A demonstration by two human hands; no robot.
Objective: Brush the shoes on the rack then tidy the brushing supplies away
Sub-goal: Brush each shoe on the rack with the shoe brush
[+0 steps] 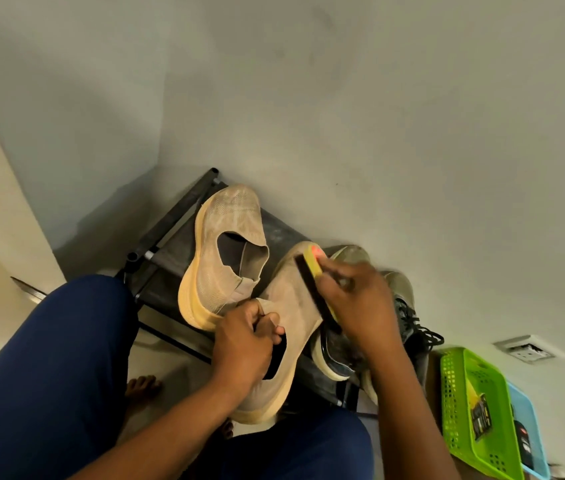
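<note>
The left hand [243,337] is gripping the collar of a beige slip-on shoe [291,306], with the fingers curled over the rim of the opening and the thumb lying on the outside of the fabric. This shoe is lying tilted across the front of the dark shoe rack [167,237], its pale sole facing down toward the person's knees. The right hand [357,299] is holding a yellow brush [315,289], fingers clamped together along its back, and the black bristle face is pressing against the upper of the held shoe near the toe. A second beige shoe [218,251] is resting on the rack just beside the first, to the left, its opening facing the camera. A dark lace-up shoe [409,320] and a further grey-green shoe are sitting on the rack behind the right hand, partly hidden by it. A green basket [454,410] is standing at lower right, touching a blue basket [533,431]; both are holding small dark items too blurred to identify.
</note>
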